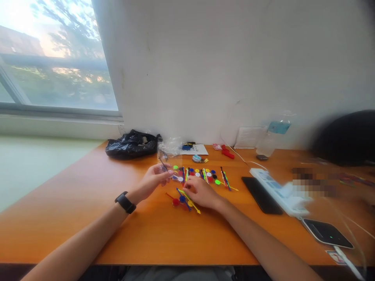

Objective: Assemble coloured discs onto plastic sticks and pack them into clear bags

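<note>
My left hand (152, 180), with a black watch on its wrist, is closed on a small clear plastic bag (168, 157). A dark arrow-shaped piece (163, 164) shows at the bag. My right hand (201, 191) has its fingers curled together low over the table; whatever lies between them is hidden. Just below it lie a red arrow spinner (175, 201), a blue arrow spinner (182, 199) and a yellow arrow spinner (195, 207). Behind both hands are rows of coloured discs (209, 175) and thin coloured arrows (225, 178), partly covered by my fingers.
On the wooden table (140, 234), a black plastic bag (131, 144) lies at the back left. Towards the right are a black phone (260, 195), a white power strip (272, 187), a charging device (326, 233) and a bottle (268, 142). A red item (227, 152) lies near the wall.
</note>
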`<state>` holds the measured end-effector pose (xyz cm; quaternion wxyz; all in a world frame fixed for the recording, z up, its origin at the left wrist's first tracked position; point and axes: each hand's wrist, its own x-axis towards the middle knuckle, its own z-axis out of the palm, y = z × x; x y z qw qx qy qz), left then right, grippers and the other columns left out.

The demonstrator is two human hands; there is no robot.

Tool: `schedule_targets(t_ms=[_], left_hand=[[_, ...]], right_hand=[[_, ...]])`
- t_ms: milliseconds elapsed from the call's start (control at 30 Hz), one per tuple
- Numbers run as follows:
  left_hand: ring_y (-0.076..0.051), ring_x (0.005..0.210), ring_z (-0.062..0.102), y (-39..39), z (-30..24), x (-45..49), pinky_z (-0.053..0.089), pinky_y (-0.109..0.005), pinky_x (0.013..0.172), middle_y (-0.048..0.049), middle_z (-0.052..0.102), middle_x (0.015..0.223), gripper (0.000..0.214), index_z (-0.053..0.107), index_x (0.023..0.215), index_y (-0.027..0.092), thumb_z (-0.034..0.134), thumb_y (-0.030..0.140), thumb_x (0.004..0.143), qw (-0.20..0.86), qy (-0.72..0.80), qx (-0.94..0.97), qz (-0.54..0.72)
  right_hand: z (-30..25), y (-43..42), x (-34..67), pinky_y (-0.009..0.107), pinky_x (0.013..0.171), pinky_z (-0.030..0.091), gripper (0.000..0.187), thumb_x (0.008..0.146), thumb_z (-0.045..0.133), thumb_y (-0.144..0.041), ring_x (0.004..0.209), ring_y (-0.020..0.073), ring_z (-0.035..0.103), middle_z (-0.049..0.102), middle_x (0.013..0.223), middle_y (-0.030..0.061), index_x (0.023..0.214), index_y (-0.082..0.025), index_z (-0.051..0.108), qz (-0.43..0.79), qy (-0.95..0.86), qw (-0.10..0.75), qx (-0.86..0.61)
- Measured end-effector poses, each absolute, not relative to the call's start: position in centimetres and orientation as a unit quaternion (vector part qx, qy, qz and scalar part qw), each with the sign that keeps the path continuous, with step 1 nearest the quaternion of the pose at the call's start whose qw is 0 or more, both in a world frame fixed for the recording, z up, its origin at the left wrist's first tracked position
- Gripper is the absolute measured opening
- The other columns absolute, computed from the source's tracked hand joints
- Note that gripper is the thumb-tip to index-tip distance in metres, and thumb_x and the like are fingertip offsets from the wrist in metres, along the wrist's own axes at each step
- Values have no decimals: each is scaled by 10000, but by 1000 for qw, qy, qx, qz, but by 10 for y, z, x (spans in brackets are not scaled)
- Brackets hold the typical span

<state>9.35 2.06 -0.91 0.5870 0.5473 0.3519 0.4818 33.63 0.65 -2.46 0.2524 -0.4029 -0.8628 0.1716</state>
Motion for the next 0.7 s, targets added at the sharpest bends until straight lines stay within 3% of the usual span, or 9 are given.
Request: schedule_targets(t_ms=[200, 400, 700], left_hand=[[-135, 722, 672, 23, -14, 93, 483, -214, 584, -75, 745, 940, 456, 624, 1162, 166, 853, 399, 843, 598, 346, 539, 481], [-217, 965, 752, 22, -15, 94, 603, -312, 831, -73, 749, 1031, 400, 611, 1062, 176, 866, 383, 833, 601, 341, 526, 496], [-244, 966, 780, 21, -16, 97, 620, -372, 901, -99, 786, 1061, 436, 618, 1091, 177, 891, 356, 803, 613, 326, 513, 505]], right_hand=[[-28, 12, 337, 269, 724, 420, 172, 940, 692, -222, 800, 168, 579, 645, 870, 38, 779, -162, 687, 253, -841, 267, -398], [-35, 17, 339, 263, 682, 413, 174, 923, 704, -258, 754, 165, 568, 652, 817, 29, 780, -159, 705, 292, -826, 262, -405], [-35, 17, 339, 262, 681, 431, 232, 926, 702, -323, 761, 176, 591, 680, 801, 37, 760, -162, 705, 327, -816, 264, -397]])
